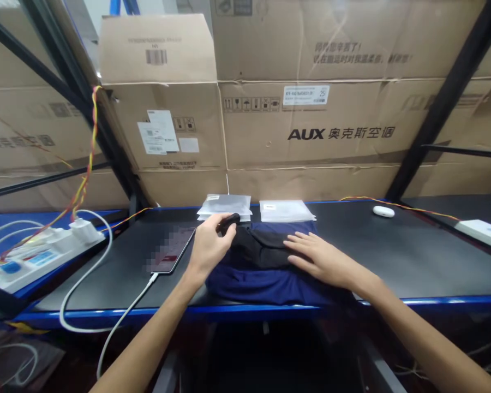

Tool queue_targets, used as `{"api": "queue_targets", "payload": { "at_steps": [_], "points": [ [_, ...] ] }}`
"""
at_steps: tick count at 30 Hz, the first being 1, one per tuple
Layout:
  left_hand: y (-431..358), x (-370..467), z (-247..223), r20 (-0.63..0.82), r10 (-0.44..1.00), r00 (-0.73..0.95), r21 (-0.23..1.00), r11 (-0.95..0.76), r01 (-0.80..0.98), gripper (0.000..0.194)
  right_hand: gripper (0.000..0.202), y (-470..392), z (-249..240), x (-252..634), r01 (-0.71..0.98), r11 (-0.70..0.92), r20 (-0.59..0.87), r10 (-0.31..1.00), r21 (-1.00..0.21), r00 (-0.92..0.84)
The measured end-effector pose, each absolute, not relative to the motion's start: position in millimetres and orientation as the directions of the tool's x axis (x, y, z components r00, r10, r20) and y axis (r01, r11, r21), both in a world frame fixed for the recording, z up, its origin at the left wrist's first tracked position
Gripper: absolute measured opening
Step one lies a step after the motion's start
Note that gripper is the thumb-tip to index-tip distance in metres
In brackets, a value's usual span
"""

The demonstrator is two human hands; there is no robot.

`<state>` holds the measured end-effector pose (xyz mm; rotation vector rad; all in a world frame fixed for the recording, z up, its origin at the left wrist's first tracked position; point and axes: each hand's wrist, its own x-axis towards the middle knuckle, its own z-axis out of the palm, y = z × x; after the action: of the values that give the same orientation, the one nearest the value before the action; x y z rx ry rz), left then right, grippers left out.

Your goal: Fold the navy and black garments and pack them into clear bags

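Observation:
A dark blue garment (253, 286) lies bunched along the front of the dark table, with black cloth (265, 248) on top of it. My left hand (211, 240) is closed in a pinch at the left end of this cloth. Between its thumb and fingers a small black bit sticks up, seemingly a fold of the cloth; its exact shape is hard to make out. On the right end of the cloth rests my right hand (321, 259), palm down, fingers stretched out and holding nothing.
Behind the garment lie two stacks of clear plastic bags (225, 205) (286, 210). A phone (174, 251) on a white cable is at left, near a power strip (45, 256). A white earbud case (383, 212) and another white strip (485, 234) are at right. Cardboard (253, 136) walls the back.

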<state>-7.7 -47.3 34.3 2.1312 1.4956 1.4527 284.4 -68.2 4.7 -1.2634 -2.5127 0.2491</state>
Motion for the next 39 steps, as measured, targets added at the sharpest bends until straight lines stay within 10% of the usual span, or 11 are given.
{"api": "queue_targets", "payload": {
  "at_steps": [5, 12, 20, 24, 30, 39],
  "points": [
    [-48.6, 43.3, 23.5, 0.681, 0.677, 0.280, 0.443, -0.685, 0.579, 0.021, 0.052, -70.1, -9.2, 307.6, 0.788, 0.541, 0.203, 0.841, -0.294, -0.502],
    [-55.5, 60.9, -7.5, 0.331, 0.617, 0.714, 0.178, -0.784, 0.595, 0.026, 0.055, -69.8, -17.7, 324.9, 0.766, 0.498, 0.225, 0.867, -0.408, -0.444],
    [-61.0, 50.9, 12.4, 0.372, 0.618, 0.693, 0.304, -0.786, 0.538, 0.035, 0.059, -67.5, -18.8, 328.5, 0.790, 0.473, 0.161, 0.880, -0.389, -0.447],
    [-59.0, 35.1, 21.9, 0.468, 0.776, 0.423, 0.375, -0.607, 0.700, 0.035, 0.062, -68.5, -17.1, 327.4, 0.798, 0.470, 0.147, 0.881, -0.377, -0.449],
    [-55.0, 18.4, 21.3, 0.136, 0.982, 0.134, 0.163, -0.156, 0.974, 0.070, 0.061, -68.5, -18.7, 328.8, 0.792, 0.472, 0.158, 0.880, -0.387, -0.448],
    [-51.3, 36.3, 31.9, 0.146, 0.971, 0.190, 0.179, -0.215, 0.960, 0.025, 0.063, -73.6, -16.3, 336.1, 0.766, 0.439, 0.163, 0.896, -0.469, -0.414]
  ]
}}
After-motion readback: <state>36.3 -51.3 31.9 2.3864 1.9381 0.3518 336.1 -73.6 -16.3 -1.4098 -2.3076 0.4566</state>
